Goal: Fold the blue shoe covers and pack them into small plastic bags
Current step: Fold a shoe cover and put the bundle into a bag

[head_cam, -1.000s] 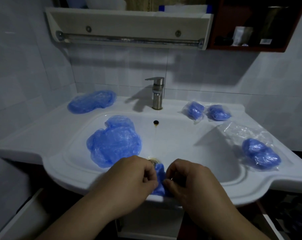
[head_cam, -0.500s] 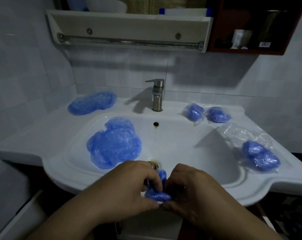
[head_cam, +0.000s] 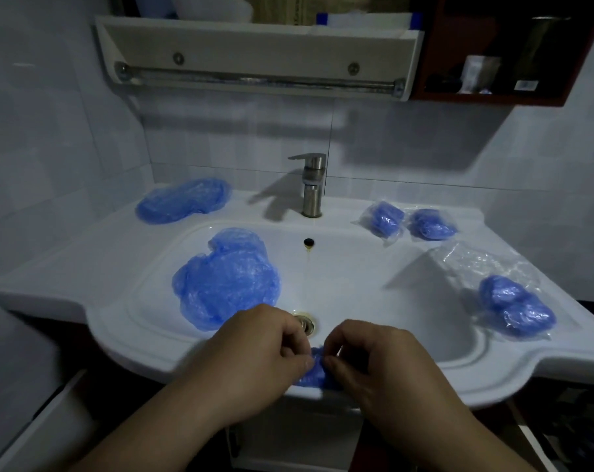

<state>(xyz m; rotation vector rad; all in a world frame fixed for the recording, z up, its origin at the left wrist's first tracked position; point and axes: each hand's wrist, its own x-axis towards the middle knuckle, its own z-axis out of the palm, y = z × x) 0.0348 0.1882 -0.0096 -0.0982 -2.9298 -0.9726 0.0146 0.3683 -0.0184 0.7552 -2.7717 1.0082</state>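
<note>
Where the pale tiled wall (head_cam: pixel 424 148) meets the white desk (head_cam: pixel 84 260), a steel faucet (head_cam: pixel 311 185) stands at the centre of the frame behind the moulded basin (head_cam: pixel 373 284). A white shelf (head_cam: pixel 254 46) with a metal towel rail (head_cam: pixel 254 78) hangs across the top of the frame, and a dark red-brown cabinet (head_cam: pixel 486 98) fills the upper right corner. What stands in it is too dim to name. The light is low throughout.

In the basin, a loose heap of blue shoe covers (head_cam: pixel 227 277) lies left of centre, above and left of the drain (head_cam: pixel 305 323). A single flattened shoe cover (head_cam: pixel 183 201) rests on the desk at the left, well left of the faucet. Right of the faucet, two small plastic bags (head_cam: pixel 384 218) lie side by side, each stuffed with a blue bundle. At the right edge, a larger packed bag (head_cam: pixel 516 306) holds blue covers, with crinkled clear plastic (head_cam: pixel 476 260) just above it. Whether that plastic belongs to the same bag cannot be told.

At the lower centre, over the front rim of the basin, the left hand (head_cam: pixel 265 352) and the right hand (head_cam: pixel 373 359) meet. Both have their fingers curled and pinch a small folded shoe cover (head_cam: pixel 314 371) between them. Most of it is hidden by the fingers, and a blue fold shows in the gap between the hands.
</note>
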